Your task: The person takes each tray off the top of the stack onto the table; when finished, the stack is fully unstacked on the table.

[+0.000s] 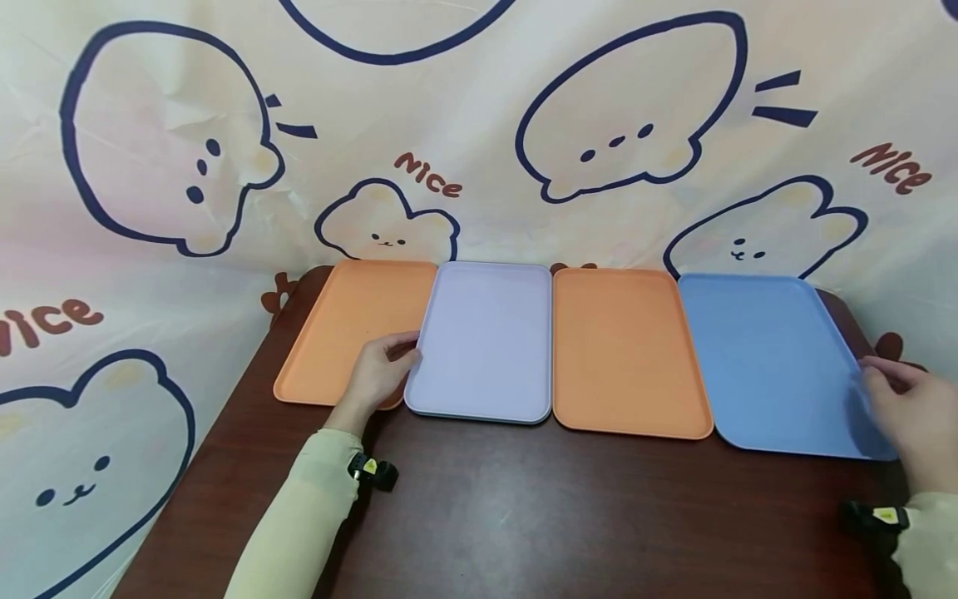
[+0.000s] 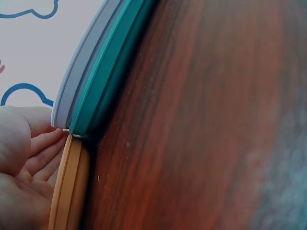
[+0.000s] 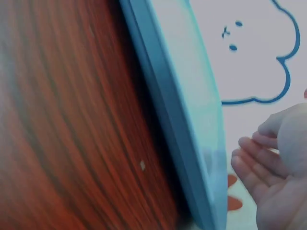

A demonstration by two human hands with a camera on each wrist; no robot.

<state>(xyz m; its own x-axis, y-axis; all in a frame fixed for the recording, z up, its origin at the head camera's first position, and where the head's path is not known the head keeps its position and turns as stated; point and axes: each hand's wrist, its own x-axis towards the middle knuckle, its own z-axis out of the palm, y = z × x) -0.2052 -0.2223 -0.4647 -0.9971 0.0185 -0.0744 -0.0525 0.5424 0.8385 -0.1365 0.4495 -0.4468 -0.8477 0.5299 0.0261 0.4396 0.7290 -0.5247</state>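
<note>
My left hand (image 1: 377, 372) reaches over the left orange tray (image 1: 355, 320) to the left side of a lavender tray (image 1: 486, 341). Its thumb and fingertips are right at the lavender rim, fingers fairly straight. In the left wrist view a green tray (image 2: 98, 108) lies directly under the lavender one, stacked with it. At the far right, my right hand (image 1: 916, 416) is beside the right edge of a blue tray (image 1: 778, 366). In the right wrist view its fingers (image 3: 259, 163) are loosely bent and apart from the blue rim, holding nothing.
A second orange tray (image 1: 629, 353) lies between the lavender and blue trays, all in one row on a dark wooden table (image 1: 539, 507). Behind and to the sides hangs a pale cloth (image 1: 479, 108) printed with cartoon outlines. A small black device is strapped on each wrist.
</note>
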